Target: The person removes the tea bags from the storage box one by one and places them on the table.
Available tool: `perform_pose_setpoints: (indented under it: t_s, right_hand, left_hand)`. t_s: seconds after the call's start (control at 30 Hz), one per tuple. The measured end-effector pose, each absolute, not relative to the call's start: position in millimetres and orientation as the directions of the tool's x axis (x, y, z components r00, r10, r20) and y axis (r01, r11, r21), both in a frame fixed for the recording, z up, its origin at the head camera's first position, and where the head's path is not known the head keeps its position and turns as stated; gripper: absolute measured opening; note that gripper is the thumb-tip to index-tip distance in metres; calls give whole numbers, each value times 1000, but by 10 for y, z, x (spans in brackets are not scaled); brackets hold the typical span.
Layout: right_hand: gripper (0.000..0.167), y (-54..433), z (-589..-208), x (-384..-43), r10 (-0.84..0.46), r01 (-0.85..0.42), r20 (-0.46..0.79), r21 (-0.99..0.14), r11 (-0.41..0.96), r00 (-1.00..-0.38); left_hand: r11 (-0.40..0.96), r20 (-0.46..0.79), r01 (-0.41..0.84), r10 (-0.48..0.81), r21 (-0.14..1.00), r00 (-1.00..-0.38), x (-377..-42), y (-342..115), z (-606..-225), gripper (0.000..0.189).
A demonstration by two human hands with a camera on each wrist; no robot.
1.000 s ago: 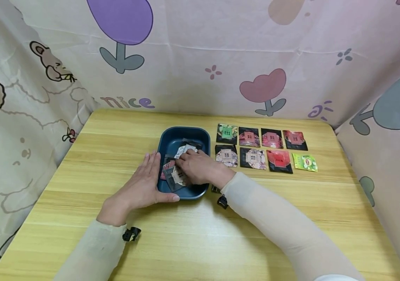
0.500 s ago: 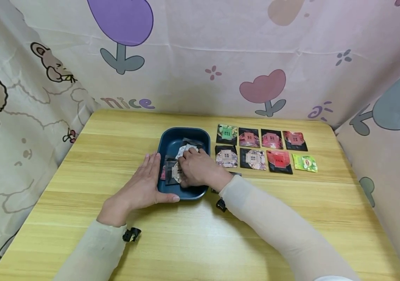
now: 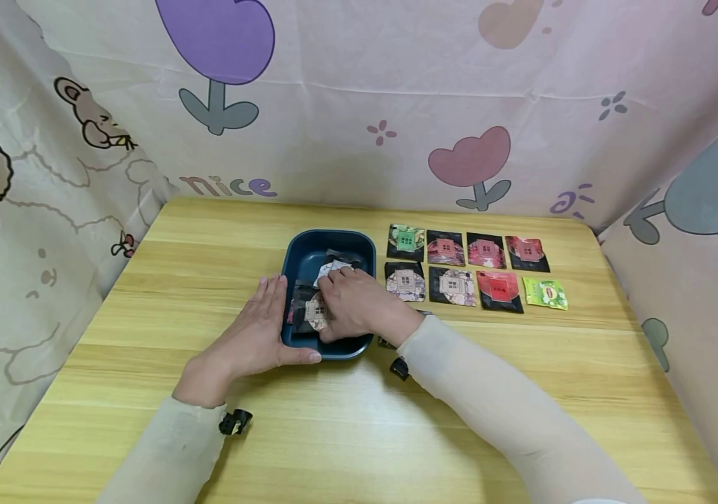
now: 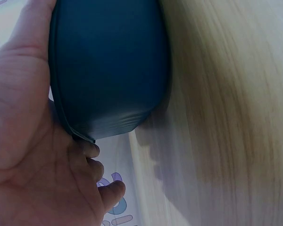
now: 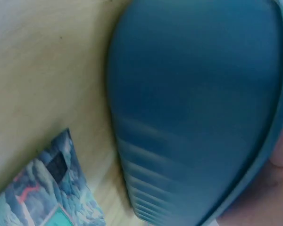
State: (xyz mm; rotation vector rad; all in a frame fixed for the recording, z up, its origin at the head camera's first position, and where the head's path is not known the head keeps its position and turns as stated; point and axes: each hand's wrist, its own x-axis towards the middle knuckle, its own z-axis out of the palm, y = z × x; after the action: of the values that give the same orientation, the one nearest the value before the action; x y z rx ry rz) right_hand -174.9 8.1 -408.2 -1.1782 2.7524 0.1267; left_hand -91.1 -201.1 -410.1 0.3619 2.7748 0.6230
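In the head view my left hand (image 3: pixel 248 336) rests along the left side of a dark blue plastic bin (image 3: pixel 298 241), fingers straight and thumb along the front rim. The left wrist view shows that palm against the bin's outer wall (image 4: pixel 108 61). My right hand (image 3: pixel 359 304) reaches into the bin, its curled fingers at the right edge of a black tea sachet (image 3: pixel 311 313) with a pale label. Its fingertips are hidden below the hand. Beneath that sachet a reddish one shows at the left, and a white-patterned sachet (image 3: pixel 333 269) lies behind.
Right of the bin, tea sachets lie flat in two rows, among them a green-labelled one (image 3: pixel 405 241), a red one (image 3: pixel 500 290) and a yellow-green one (image 3: pixel 545 293). Another patterned sachet (image 5: pixel 42 193) lies beside the bin, mostly hidden by my right arm in the head view. Printed curtains surround the table.
The black sachet under my right hand has turned straighter and slid slightly left in the bin. My right hand has shifted only a little; the left hand keeps its place.
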Motion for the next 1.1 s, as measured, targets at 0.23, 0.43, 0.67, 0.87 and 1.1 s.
perform_pose_setpoints:
  t_s: [0.23,0.43,0.67,0.87,1.1]
  right_hand:
    - [93,126,-3949,-1720,-723,-730,-118,38,682,-681]
    - [87,202,-3834,-1699,-725,-727,-49,14,687,-687]
    - [72,401,-3665,-1681,-734,-734,23,-15,679,-679]
    - [68,683,-3537,-1671,-721,-725,76,-61,686,-689]
    - [69,1064,-3538,-1632,-689,-699,121,-74,711,-714]
  left_hand:
    - [876,-219,171,294,452,-931,-917,-2003,-4112,151]
    - [879,-228,162,288,447,-930,-920,-2018,-4130,151]
    - [880,-235,150,280,452,-931,-927,-2020,-4126,152]
    - [881,-236,142,272,452,-933,-930,-2013,-4124,151]
    - [879,-227,139,265,456,-937,-933,-2003,-4125,151]
